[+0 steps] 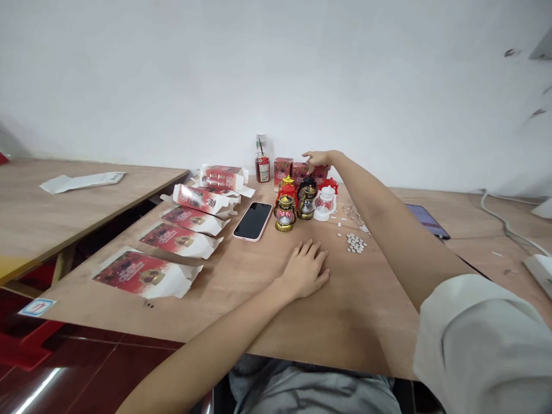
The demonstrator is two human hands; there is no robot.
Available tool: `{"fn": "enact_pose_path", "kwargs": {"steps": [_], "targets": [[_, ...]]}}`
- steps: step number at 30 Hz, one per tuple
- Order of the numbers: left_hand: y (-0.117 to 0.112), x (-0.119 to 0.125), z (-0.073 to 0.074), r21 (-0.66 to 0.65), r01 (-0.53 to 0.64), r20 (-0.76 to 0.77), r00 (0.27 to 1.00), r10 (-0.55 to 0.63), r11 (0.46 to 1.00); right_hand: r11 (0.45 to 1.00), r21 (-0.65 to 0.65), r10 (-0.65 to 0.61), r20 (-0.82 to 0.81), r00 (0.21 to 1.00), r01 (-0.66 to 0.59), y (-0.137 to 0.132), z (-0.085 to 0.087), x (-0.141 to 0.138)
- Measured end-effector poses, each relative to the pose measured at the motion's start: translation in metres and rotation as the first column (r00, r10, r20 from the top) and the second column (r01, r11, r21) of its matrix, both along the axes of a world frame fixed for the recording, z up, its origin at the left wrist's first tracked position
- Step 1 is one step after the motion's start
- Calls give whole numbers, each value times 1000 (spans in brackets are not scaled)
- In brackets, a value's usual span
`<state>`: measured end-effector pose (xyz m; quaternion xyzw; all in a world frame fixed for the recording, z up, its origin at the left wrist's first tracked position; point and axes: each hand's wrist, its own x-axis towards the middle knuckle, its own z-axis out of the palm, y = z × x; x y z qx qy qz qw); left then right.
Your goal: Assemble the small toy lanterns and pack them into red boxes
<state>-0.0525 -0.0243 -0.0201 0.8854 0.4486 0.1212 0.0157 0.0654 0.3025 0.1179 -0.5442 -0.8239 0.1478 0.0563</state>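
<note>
My left hand [305, 269] lies flat on the wooden table, fingers spread, holding nothing. My right hand [322, 160] is stretched to the back, over the black lantern [307, 187] and in front of the red printed boxes [283, 171]. Its fingers are apart, and I see nothing held in them; whether a fingertip touches the lantern or a box I cannot tell. Several small lanterns stand together below it, among them a black-and-gold lantern [285, 214], a bronze-toned lantern [306, 204], a white lantern [324, 203] and a red lantern [328, 184].
Several unfolded red-and-white cartons [149, 272] lie along the left side. A phone [253, 221] rests beside the lanterns, a bottle [262, 167] behind it. Button cells [356, 243] and metal rings [353, 215] lie to the right, near a tablet-like device [426, 221] and a white cable [495, 221].
</note>
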Motion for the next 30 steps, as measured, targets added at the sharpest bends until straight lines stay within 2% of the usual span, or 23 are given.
{"fn": "enact_pose_path", "kwargs": {"steps": [7,12,17,20,23,25,27,28,30], "targets": [[0,1,0,1,0,2,1000,0,1000,999,-5,-35,70,997,36,1,3,4],[0,1,2,-9,0,5,1000,0,1000,992,88,-89,29,996,86,2,-2,3],[-1,0,3,-32,-7,11,1000,7,999,983,176,-54,-3,999,54,8,-6,-5],[0,0,3,-52,-9,31,999,11,999,994,92,-61,18,998,59,12,-3,-4],[0,0,4,-79,-16,81,996,22,997,991,16,-135,76,988,134,13,-1,2],[0,1,4,-102,-73,145,986,88,992,985,36,-170,40,985,169,10,-3,6],[0,0,4,-139,-204,222,947,231,969,985,70,-158,-38,987,161,4,-7,8],[1,0,4,-160,-296,260,908,329,942,985,90,-143,-69,987,149,1,-10,9],[6,-4,3,-179,-489,344,782,519,854,978,153,-128,-100,987,142,-7,-13,9]]}}
